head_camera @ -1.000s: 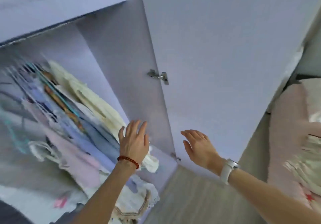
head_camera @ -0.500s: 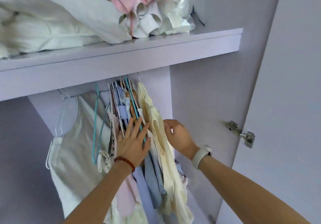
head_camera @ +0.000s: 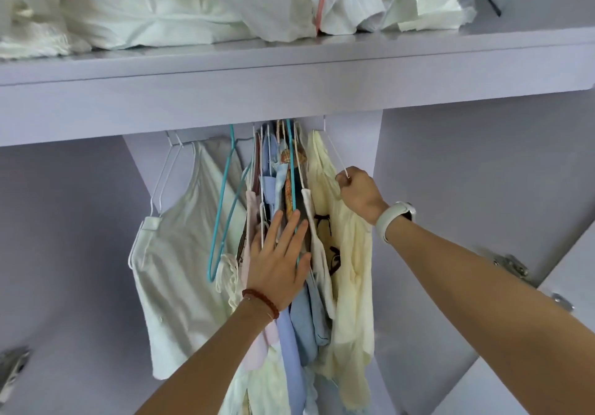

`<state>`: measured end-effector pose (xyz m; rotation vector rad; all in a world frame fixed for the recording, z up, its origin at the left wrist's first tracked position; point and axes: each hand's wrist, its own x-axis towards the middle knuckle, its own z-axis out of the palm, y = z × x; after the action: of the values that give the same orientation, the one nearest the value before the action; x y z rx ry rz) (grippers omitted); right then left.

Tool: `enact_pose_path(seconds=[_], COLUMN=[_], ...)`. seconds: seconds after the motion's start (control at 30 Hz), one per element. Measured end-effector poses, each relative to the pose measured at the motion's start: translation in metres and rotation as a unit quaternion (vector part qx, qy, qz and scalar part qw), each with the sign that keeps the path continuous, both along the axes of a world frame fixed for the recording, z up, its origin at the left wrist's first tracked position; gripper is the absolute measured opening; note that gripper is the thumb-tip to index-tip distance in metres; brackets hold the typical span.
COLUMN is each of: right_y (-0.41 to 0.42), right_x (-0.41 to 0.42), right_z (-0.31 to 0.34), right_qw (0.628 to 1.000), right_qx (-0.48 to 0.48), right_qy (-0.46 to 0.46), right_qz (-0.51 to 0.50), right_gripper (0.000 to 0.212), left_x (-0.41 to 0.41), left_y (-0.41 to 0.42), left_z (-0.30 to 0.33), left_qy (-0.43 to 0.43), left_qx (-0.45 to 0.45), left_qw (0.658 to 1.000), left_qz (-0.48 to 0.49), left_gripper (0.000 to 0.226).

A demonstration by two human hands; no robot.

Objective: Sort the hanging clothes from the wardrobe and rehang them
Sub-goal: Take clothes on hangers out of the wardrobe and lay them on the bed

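Gripping white hanger [head_camera: 335, 157] slanted, right hand [head_camera: 360, 194]

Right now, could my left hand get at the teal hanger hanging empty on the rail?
Probably yes. The left hand lies flat on the bunched clothes, and the empty teal hanger hangs just beside it with nothing in front. The hand holds nothing.

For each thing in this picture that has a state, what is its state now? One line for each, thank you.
left hand: open, fingers straight, pressing flat on the bunched clothes
right hand: gripping the white hanger of the cream garment
cream garment: hanging, at the right end of the bunch
white top: hanging apart on the left
teal hanger: hanging, seemingly bare
wardrobe door: open
shelf: loaded with white bedding
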<state>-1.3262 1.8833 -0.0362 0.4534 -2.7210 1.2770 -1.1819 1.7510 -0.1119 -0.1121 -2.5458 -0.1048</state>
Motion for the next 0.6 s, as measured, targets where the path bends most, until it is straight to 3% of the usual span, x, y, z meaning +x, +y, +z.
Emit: enact_pose_path(seconds=[0.2, 0.33, 0.5, 0.6], right_y=[0.015, 0.051, 0.118, 0.167], right_x=[0.002, 0.025, 0.104, 0.159], right_z=[-0.006, -0.028, -0.098, -0.123], right_qw=[0.991, 0.989, 0.991, 0.987], right_qx=[-0.068, -0.110, -0.090, 0.015], right_qy=[0.097, 0.080, 0.054, 0.109], right_qz=[-0.067, -0.057, -0.083, -0.120], right_gripper=[0.021, 0.020, 0.017, 0.020], left_x=[-0.002, 0.000, 0.003, 0.011], left_y=[0.000, 0.004, 0.028, 0.049], left_z=[-0.002, -0.003, 0.004, 0.004], left_qy=[-0.005, 0.001, -0.002, -0.013], left_qx=[0.002, -0.014, 0.043, 0.092], left_qw=[1.000, 0.999, 0.996, 0.993], left_qz=[0.019, 0.047, 0.072, 0.079], left_gripper=[0.050, 0.051, 0.054, 0.058])
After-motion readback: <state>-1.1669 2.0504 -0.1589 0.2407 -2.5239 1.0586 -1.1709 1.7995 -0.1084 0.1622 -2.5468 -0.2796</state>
